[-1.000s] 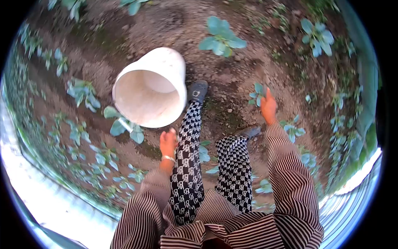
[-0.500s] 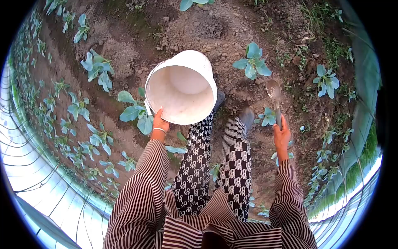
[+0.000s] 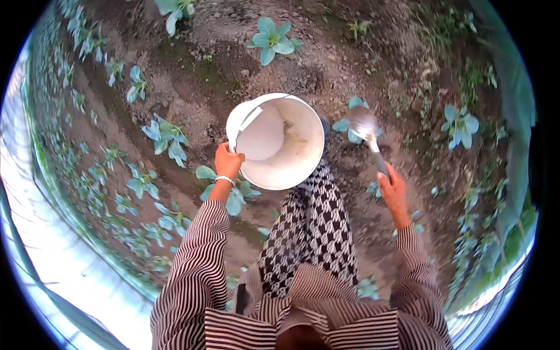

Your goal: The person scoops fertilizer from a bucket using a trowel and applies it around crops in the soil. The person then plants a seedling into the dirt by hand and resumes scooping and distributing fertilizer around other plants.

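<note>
Seen from above, a person in a striped top and black-and-white patterned trousers has hands well apart: the left hand (image 3: pixel 228 161) is closed on the near-left edge of a white bucket (image 3: pixel 291 146), its fingertips partly out of sight behind the rim, while the right hand (image 3: pixel 394 189) grips the dark handle of a large metal spoon (image 3: pixel 364 123). The bucket is tilted with its mouth toward the viewer, showing a stained inner wall and hiding one leg's lower part; the spoon's blurred bowl covers part of a leafy plant (image 3: pixel 354 135), and whether they touch is unclear.
</note>
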Tool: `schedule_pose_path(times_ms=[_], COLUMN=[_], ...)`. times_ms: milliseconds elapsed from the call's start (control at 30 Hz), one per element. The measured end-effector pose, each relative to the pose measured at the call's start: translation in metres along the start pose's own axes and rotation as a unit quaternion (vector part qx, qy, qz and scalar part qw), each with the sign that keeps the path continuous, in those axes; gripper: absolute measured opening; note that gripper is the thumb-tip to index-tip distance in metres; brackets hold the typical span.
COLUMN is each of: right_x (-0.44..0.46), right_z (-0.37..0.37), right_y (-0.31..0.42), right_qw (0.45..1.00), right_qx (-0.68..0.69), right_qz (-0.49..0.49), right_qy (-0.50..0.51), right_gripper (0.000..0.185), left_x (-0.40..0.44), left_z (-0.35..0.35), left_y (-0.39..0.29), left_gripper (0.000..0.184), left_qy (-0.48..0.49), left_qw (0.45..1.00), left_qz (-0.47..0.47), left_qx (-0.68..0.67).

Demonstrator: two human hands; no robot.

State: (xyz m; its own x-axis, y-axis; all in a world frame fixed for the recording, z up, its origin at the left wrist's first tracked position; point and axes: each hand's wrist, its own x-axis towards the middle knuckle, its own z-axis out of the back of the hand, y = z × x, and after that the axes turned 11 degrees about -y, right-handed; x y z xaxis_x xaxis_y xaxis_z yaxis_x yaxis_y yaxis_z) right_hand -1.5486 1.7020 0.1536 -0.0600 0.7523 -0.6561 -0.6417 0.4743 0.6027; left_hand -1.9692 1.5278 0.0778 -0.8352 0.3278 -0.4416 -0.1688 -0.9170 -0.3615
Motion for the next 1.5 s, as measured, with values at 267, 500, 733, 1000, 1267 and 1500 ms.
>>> schedule_pose_path(times_ms=[267,500,733,1000,1267,1500], right_x=[0.014,0.063,0.127,0.066,0.003,-0.043], right_z=[-0.147,-0.276,-0.323,-0.295,-0.305,-0.317], right_y=[0.082,0.138,0.147,0.211,0.221,0.177], right_qw=[0.966,0.993,0.997,0.954,0.937,0.851], right_qx=[-0.154,-0.094,-0.032,0.185,0.242,0.450], right_qz=[0.086,0.074,0.010,-0.232,-0.245,-0.266], right_qy=[0.189,-0.008,-0.074,-0.036,0.062,0.058], right_gripper=[0.029,0.022,0.023,0.020,0.030,0.039], left_x=[-0.004,0.001,0.061,0.162,0.214,0.299], left_z=[0.111,0.151,0.159,0.151,0.162,0.181], left_y=[-0.117,-0.147,-0.172,-0.185,-0.173,-0.137], left_gripper=[0.042,0.041,0.041,0.039,0.043,0.036], left_qy=[-0.005,0.004,0.077,0.171,0.140,0.152], left_qw=[0.996,0.989,0.977,0.965,0.955,0.961], left_qz=[-0.052,-0.140,-0.200,-0.196,-0.247,-0.222], left_qx=[0.070,0.058,-0.016,0.018,0.085,0.060])
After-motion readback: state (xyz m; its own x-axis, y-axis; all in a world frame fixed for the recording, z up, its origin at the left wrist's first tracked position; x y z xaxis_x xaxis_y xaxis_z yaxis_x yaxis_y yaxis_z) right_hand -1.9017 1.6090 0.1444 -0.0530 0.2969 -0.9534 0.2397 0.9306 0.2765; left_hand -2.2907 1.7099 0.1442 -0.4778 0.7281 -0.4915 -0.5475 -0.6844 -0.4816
